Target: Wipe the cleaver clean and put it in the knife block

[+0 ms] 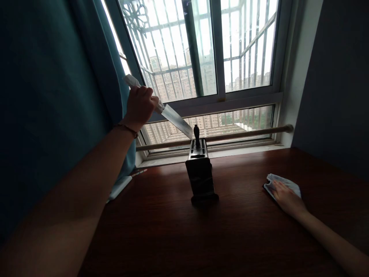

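My left hand [142,104] is closed around the handle of a kitchen knife [177,121]; something white covers the handle. The broad blade slants down to the right, its tip at the top of a black knife block [199,175]. Whether the tip is in a slot I cannot tell. A dark-handled tool [196,132] stands upright in the block. At the right, my right hand [288,198] is closed on a pale cloth [292,186] that lies on the table. Its fingertips are partly hidden by the cloth.
The dark wooden table [239,231] reaches to a window with a metal rail [245,133] across its lower part. A teal curtain [86,77] hangs at the left. Near it, a pale flat object [119,188] lies on the table's left edge.
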`<state>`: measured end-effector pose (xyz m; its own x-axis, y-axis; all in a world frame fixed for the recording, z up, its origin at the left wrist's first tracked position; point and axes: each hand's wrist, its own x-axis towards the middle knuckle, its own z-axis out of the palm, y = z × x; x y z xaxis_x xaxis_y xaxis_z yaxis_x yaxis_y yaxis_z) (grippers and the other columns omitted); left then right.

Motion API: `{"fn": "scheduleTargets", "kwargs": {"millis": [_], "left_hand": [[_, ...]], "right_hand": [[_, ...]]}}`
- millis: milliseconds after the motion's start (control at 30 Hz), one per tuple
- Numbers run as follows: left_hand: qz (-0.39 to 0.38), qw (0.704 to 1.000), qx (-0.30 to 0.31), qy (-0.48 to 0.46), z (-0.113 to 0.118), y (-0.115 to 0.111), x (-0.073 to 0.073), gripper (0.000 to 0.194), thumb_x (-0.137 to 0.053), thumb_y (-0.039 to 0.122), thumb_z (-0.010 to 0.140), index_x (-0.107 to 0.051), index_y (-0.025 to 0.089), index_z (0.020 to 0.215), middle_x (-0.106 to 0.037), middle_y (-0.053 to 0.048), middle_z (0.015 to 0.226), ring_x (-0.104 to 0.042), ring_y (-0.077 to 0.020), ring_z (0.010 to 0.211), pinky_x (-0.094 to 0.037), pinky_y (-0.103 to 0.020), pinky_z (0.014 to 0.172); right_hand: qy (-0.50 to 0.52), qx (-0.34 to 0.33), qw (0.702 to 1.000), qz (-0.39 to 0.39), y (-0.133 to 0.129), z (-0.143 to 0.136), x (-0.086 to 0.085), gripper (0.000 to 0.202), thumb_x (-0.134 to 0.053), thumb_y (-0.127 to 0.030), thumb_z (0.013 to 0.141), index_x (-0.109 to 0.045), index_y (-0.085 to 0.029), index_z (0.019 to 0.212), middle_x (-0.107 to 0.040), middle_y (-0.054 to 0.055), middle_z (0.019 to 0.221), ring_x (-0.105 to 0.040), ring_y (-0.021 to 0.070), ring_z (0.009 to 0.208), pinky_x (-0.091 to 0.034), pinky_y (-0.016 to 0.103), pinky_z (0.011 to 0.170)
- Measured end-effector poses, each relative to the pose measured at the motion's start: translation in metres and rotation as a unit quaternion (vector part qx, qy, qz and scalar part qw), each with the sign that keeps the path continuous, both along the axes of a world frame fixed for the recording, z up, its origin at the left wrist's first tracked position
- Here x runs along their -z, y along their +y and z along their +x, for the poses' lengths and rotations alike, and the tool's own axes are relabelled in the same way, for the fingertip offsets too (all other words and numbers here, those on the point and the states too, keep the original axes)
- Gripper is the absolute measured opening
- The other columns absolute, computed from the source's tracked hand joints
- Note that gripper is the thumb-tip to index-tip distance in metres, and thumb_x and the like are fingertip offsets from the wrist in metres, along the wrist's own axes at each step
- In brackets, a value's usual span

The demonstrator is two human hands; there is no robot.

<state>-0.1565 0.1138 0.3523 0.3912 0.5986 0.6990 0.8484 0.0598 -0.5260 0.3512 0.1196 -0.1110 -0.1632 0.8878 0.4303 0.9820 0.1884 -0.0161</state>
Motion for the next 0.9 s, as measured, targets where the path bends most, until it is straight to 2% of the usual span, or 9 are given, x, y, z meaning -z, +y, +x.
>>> {"fn": "scheduleTargets", "kwargs": {"millis": [267,567,767,900], "left_hand": [[-0.024,0.999,-0.013,0.037,0.017,-0.01,0.003,0.042,-0.013,0.012,0.102,-0.05,-0.007,0.102,-0.048,-0.015,0.121,-0.029,-0.0242,0.128,-0.016,-0.042,0.105],[-0.015,0.994,-0.014,0.109,0.02,-0.01,0.009,0.046,-0.01,0.011,0.101,-0.053,-0.003,0.096,-0.05,-0.015,0.113,-0.036,-0.0235,0.12,-0.022,-0.043,0.104],[0.026,0.983,0.006,0.18,0.013,0.0,0.008,0.038,-0.017,0.009,0.099,-0.053,0.001,0.093,-0.051,-0.012,0.104,-0.041,-0.0222,0.111,-0.032,-0.043,0.097],[0.066,0.972,0.048,0.219,0.015,0.013,0.002,0.034,-0.024,0.009,0.096,-0.057,0.009,0.086,-0.054,-0.011,0.096,-0.047,-0.0237,0.105,-0.037,-0.044,0.096]], "right_hand": [[-0.006,-0.007,1.0,-0.005,-0.001,-0.001,-0.003,0.061,-0.019,-0.032,0.091,-0.053,0.005,0.126,-0.05,0.021,0.132,-0.045,0.0318,0.126,-0.034,0.045,0.108],[0.008,-0.007,1.0,-0.001,-0.008,-0.007,-0.013,0.058,-0.022,-0.03,0.089,-0.056,0.002,0.123,-0.051,0.022,0.13,-0.046,0.0322,0.125,-0.035,0.046,0.107],[0.05,-0.02,0.998,0.016,-0.011,-0.008,-0.016,0.052,-0.027,-0.029,0.088,-0.06,-0.003,0.119,-0.055,0.021,0.126,-0.049,0.0328,0.122,-0.038,0.048,0.105],[-0.004,-0.025,0.999,0.024,-0.007,-0.004,-0.01,0.056,-0.021,-0.028,0.091,-0.059,0.001,0.12,-0.054,0.022,0.128,-0.048,0.0328,0.122,-0.039,0.047,0.103]]}}
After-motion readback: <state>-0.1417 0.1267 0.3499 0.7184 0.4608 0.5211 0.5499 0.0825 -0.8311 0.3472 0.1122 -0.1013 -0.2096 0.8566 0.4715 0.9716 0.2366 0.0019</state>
